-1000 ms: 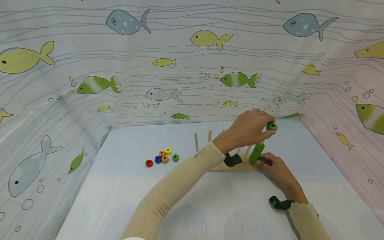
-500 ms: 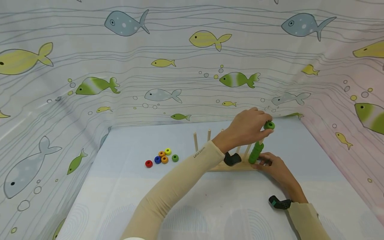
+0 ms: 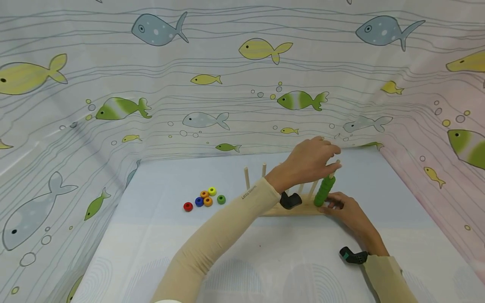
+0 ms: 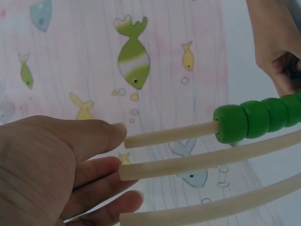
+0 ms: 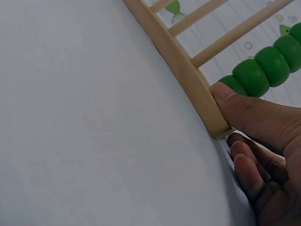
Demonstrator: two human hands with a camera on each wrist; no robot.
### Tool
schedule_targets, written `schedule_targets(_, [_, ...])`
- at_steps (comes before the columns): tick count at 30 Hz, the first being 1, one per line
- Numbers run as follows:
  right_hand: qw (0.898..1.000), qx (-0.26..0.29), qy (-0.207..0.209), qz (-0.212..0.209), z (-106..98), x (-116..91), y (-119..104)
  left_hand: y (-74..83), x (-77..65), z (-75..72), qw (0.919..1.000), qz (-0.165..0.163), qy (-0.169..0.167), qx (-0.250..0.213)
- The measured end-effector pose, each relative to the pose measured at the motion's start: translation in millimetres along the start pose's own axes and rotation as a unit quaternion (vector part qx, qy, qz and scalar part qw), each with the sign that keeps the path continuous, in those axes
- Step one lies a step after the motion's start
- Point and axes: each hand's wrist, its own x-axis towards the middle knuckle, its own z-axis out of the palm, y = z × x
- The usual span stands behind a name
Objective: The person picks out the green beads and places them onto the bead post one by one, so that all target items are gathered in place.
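A wooden peg rack (image 3: 295, 211) stands on the table, with a stack of green beads (image 3: 324, 191) threaded on its rightmost peg. My left hand (image 3: 310, 159) is at the top of that peg, holding nothing. In the left wrist view its thumb is beside the peg's tip, and its fingers lie loosely behind the neighbouring pegs (image 4: 164, 168). The top green bead (image 4: 229, 123) sits well below the tip. Low at the rack's right end, my right hand (image 3: 346, 210) grips the base (image 5: 181, 70), thumb (image 5: 225, 90) on its end and fingers curled beside it.
Loose beads lie left of the rack: a red bead (image 3: 188, 206), a blue bead (image 3: 199, 202), two orange ones, a yellow bead (image 3: 212, 191) and a green bead (image 3: 221, 199). A fish-patterned sheet (image 3: 227, 97) rises behind the table.
My left hand has let go of the green bead it held above the rightmost peg. That bead is now on top of the stack. The left hand shifted slightly left; the right hand stayed still.
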Motion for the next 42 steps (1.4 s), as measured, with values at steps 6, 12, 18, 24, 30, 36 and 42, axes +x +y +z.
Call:
schedule_targets(6, [1.000, -0.010, -0.002, 0.014, 1, 0, 4, -9.9, -9.8, -6.8, 0.9998, 0.000, 0.019, 0.003])
schedule_targets(12, [1.000, -0.018, 0.002, 0.019, 1, -2, 5, -20.6, -22.5, -13.1, 0.9994, 0.001, 0.035, -0.005])
schedule_targets(18, [1.000, -0.015, 0.003, 0.016, 0, -3, 2, -30.7, -36.0, -17.3, 0.9990, -0.003, 0.042, -0.015])
schedule_targets(24, [1.000, -0.015, 0.001, 0.011, -1, -3, -1, -43.2, -49.2, -19.9, 0.9980, -0.001, 0.054, -0.032])
schedule_targets(30, [1.000, -0.013, 0.003, 0.009, 0, -3, -1, -55.4, -61.6, -21.5, 0.9969, -0.006, 0.063, -0.045])
schedule_targets(36, [1.000, -0.012, 0.005, 0.001, 1, -1, 2, -63.8, -72.9, -23.6, 0.9956, -0.015, 0.072, -0.058])
schedule_targets(42, [1.000, -0.012, 0.005, 0.001, 2, 0, 3, -71.6, -84.1, -25.2, 0.9924, -0.021, 0.092, -0.079])
